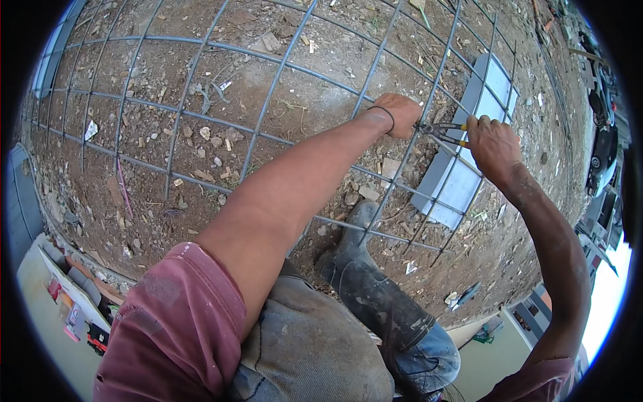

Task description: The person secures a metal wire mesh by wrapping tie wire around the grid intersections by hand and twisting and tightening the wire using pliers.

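Observation:
My right hand (494, 147) is wrapped around the handles of pincers (447, 137). Their grips are dark with yellow bands, and the two handles stand apart. The jaws point left, to a crossing of bars in a steel rebar mesh (406, 158). Close beside those jaws, my left hand (398, 115) is closed at the same crossing, with a dark band at its wrist. What its fingers hold is hidden. Beneath the mesh, under and beside my right hand, lies a long pale grey block (462, 175).
Loose stones, debris and wood scraps cover the dirt ground (295, 110) under the mesh. A boot (365, 268) of mine stands at the mesh's near edge. Another grey block (57, 50) lies at the far left. Parked cars (601, 151) are at the right edge.

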